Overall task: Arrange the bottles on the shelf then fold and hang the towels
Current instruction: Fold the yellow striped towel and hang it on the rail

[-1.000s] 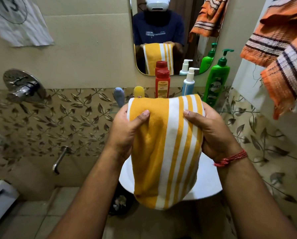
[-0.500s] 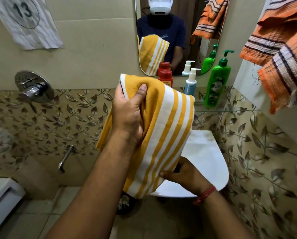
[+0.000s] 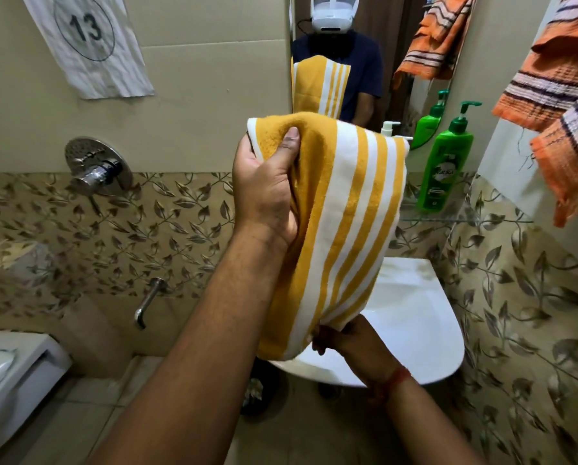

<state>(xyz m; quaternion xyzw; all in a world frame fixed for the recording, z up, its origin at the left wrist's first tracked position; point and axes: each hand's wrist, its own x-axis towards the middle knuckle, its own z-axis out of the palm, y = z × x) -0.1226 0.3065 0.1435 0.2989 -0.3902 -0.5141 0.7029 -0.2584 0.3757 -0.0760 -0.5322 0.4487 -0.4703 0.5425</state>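
The soft, limp towel (image 3: pixel 341 213) hung above the sink (image 3: pixel 425 330), left hand (image 3: pixel 264 189) fingers clamped on its top corner, right hand (image 3: pixel 348 340) fingers pinching its bottom edge, likely the best holds.

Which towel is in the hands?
The yellow-and-white striped towel: left hand grips its top, right hand its bottom. The orange striped towel hangs untouched at right.

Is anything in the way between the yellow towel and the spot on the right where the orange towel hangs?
Nothing visible blocks it. The yellow towel is held in the air by the left hand at its top and the right hand at its bottom. The orange towel hangs up right; the green bottle stands lower, on the shelf.
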